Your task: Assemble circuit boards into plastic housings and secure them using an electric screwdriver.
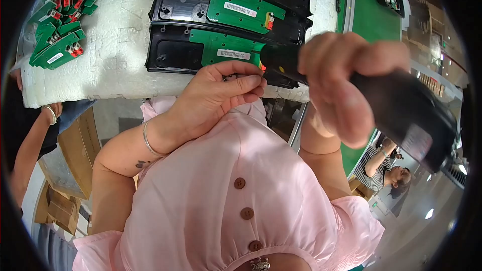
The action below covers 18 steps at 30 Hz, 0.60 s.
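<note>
My right hand (pixel 346 75) is wrapped round a black electric screwdriver (pixel 406 110), whose dark front end points left at the right end of the nearest green circuit board (pixel 216 45). That board lies in a black plastic housing (pixel 175 55) with a bare section at its left. Close to the board's front edge, my left hand (pixel 221 88) has thumb and fingers pinched together. Whatever is between those fingers is too small to make out. The screwdriver's tip and its contact with the board are hard to see.
Behind it lie more black housings with green boards (pixel 221 7), on white foam padding (pixel 120 35). A pile of loose green boards (pixel 60 45) with red-and-white connectors is at the left. Cardboard boxes (pixel 75 155) stand lower left. Other people are at both sides.
</note>
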Available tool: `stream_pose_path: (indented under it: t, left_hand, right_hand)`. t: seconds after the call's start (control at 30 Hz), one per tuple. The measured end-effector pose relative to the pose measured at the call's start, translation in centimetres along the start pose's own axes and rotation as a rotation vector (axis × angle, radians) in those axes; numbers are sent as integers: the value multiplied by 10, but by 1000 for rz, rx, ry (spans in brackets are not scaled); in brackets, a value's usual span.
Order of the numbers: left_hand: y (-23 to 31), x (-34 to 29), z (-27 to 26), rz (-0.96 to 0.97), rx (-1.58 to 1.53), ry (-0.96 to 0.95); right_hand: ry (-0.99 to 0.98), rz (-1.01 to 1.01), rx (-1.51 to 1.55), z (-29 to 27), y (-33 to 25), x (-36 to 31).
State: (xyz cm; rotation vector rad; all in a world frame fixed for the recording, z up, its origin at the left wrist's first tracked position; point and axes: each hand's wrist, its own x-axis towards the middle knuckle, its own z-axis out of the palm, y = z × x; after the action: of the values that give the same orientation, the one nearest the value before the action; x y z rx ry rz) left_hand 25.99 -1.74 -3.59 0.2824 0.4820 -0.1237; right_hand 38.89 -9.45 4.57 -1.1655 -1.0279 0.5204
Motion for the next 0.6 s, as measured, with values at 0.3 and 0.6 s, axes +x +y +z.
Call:
stream_pose_path:
  t: [0.3,0.6]
  left_hand:
    - [-3,8,7,-33,-77,-86]
    - [-7,8,18,-118,-121,-106]
  right_hand:
    - [-263,-216,280,-36,-49,-11]
    - [-248,-145,173,-32,-48,-17]
